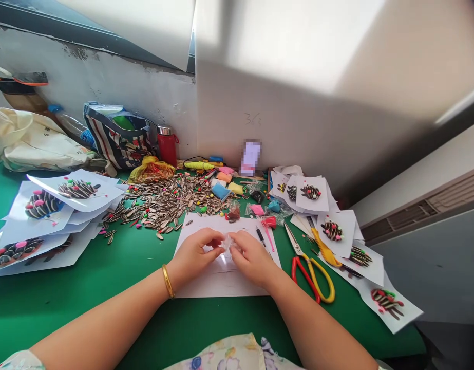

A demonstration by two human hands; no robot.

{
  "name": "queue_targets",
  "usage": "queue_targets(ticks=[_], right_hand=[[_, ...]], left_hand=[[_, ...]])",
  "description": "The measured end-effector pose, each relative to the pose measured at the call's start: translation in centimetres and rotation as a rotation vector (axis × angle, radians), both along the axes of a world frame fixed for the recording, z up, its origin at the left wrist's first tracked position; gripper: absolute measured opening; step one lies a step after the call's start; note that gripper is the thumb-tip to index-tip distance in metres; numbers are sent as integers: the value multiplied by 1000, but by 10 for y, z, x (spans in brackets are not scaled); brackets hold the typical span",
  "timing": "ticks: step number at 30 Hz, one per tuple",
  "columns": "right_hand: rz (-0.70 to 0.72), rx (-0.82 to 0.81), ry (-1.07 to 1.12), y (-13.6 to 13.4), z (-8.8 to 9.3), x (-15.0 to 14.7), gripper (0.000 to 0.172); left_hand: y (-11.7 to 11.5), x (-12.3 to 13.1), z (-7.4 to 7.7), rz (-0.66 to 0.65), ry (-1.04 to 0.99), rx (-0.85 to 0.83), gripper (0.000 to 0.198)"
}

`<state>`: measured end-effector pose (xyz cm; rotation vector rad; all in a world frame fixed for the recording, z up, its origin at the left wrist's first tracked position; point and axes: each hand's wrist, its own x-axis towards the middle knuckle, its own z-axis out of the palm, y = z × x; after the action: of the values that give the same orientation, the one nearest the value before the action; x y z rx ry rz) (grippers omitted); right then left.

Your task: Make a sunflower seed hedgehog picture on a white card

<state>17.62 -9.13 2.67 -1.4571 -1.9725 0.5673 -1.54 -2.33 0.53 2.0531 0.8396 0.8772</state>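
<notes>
Green felt-like covering spans the table (106, 267), seen from above by the person seated at it.

At the left edge of the frame lies a fan of white sheets (48, 226), each bearing a craft picture made of striped seeds and coloured clay dots; at least four such pictures show there, and the pile may hide more. Above them, upper left, rest a cream cloth bag (32, 139), a striped bag (119, 136) and one red flask (167, 145).

Centre left, a loose heap of sunflower seeds (167, 200), too many to count, spreads toward a blank white sheet (221, 277) in the middle of the frame.

Over that sheet the two hands meet. The left hand (194, 254), with one gold bangle (168, 281) at the wrist, and the right hand (252, 257) both pinch a small crumpled clear wrapper (228, 242) between fingertips, fingers closed on it from either side. Judging by this, the step in hand is opening a small packet, likely of modelling clay; what it calls for next is a careful pull apart, without dropping the contents.

Behind the hands lie small clay packets (225, 185) in blue, pink, yellow and orange, roughly eight.

Right of centre lies one pair of scissors (311, 267) with red and yellow handles, and one yellow-handled knife (323, 246). Further right, about six more finished seed pictures (386, 300) run to the lower right.
</notes>
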Motion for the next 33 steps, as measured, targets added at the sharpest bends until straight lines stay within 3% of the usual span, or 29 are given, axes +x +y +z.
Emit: queue_targets(ticks=[2,6,11,17,24,33], right_hand=[[6,15,-14,-2,0,-3,30],[-20,41,-23,-1,-4,-3,40],[-141,61,6,2,-6,2,30],[-190,98,3,3,-7,5,21],[-207,96,18,4,-9,7,23],[-218,42,52,4,-9,8,27]], left_hand=[[0,-1,1,2,14,57,4],[0,-2,3,37,-1,110,7],[1,-2,2,146,-93,47,14],[6,-4,1,117,-24,114,24],[6,-2,4,144,-62,-30,17],[7,-3,5,176,-217,-189,24]])
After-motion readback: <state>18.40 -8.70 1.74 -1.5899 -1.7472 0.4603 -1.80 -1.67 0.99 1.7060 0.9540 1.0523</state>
